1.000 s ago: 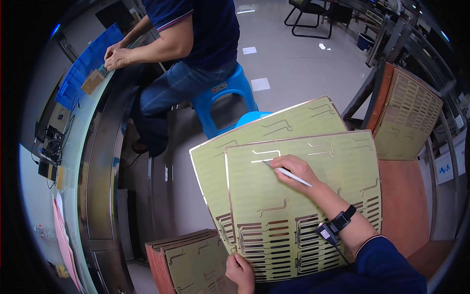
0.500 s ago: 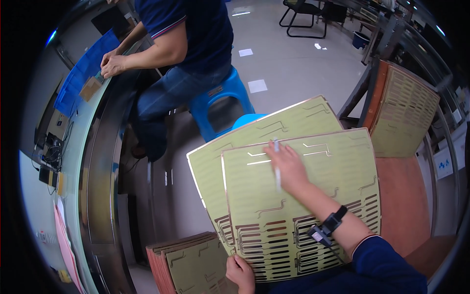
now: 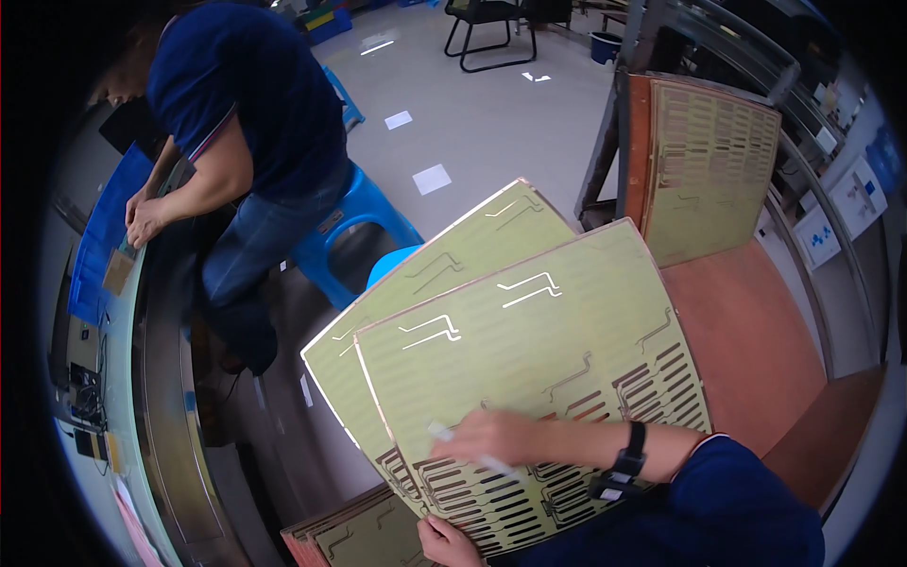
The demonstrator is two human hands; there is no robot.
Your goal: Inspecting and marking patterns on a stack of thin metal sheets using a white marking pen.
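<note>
A large pale green circuit board panel (image 3: pixel 529 350) with copper traces lies before me, on top of a second similar panel (image 3: pixel 425 274) that sticks out beyond its far left edges. My left hand (image 3: pixel 448 542) pinches the panel's near left edge, thumb on top. Over the lower left part of the panel, my right hand (image 3: pixel 496 437) is blurred by motion, its fingers closed around a thin whitish stick (image 3: pixel 440 431). The stick's exact kind is unclear. A black band with a small device (image 3: pixel 624 472) circles my right wrist.
More panels (image 3: pixel 713 170) lean at the right above a reddish-brown board (image 3: pixel 737 331). Another stack (image 3: pixel 354 534) stands at the lower left. A co-worker (image 3: pixel 250 104) sits on a blue stool (image 3: pixel 354 227) at the bench (image 3: pixel 132 331), beside a blue bin (image 3: pixel 104 236).
My right hand has swept from the panel's far edge down toward its near left part, with the stick. My left hand stays at the edge. The view has turned to the right.
</note>
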